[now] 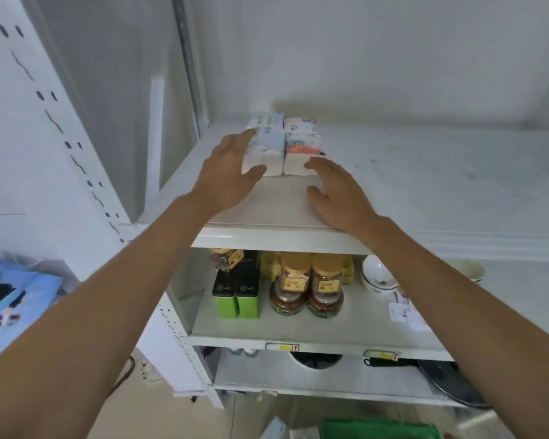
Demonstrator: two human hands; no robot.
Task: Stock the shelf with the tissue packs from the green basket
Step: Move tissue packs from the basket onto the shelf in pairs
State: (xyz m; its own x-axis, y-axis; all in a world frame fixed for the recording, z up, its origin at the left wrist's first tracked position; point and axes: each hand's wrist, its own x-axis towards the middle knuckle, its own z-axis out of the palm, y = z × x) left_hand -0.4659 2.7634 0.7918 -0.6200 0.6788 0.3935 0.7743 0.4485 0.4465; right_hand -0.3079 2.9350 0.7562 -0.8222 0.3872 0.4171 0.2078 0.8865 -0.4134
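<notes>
Several tissue packs stand in two rows on the top shelf: a blue-and-white row on the left and an orange-and-white row on the right. My left hand lies against the left side of the front blue pack, fingers spread, thumb at its front face. My right hand hovers flat just in front of the orange row, fingertips near the front pack, holding nothing. The green basket shows at the bottom edge, on the floor.
The shelf below carries green tins, stacked jars and white bowls. A dark pan lies on the lowest shelf. A blue bag sits at the left. A perforated white upright rises at the left.
</notes>
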